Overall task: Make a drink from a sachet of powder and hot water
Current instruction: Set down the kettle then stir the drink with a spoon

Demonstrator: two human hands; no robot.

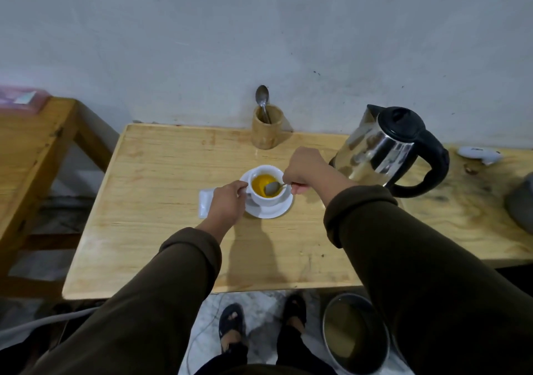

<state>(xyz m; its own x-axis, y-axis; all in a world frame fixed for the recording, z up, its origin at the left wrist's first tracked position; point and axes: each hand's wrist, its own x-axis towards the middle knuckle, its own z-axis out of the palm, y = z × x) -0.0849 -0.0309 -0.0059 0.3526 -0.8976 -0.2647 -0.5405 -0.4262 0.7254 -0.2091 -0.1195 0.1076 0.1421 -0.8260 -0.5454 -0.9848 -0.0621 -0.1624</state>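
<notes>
A white cup (268, 199) with orange-yellow liquid stands on a white saucer (274, 211) in the middle of the wooden table (161, 230). My left hand (226, 204) pinches the cup's handle on its left side. My right hand (302, 170) grips the handle of a metal spoon (272, 188), whose bowl sits inside the cup above the liquid. A white sachet (205, 203) lies flat on the table, partly hidden under my left hand. The steel kettle (383, 150) with black lid and handle stands to the right of the cup.
A wooden holder (266, 131) with a second spoon (262, 98) stands at the wall behind the cup. A white object (478, 154) lies at the far right. A metal bin (354, 337) sits on the floor by my feet. Another wooden table (31, 150) is on the left.
</notes>
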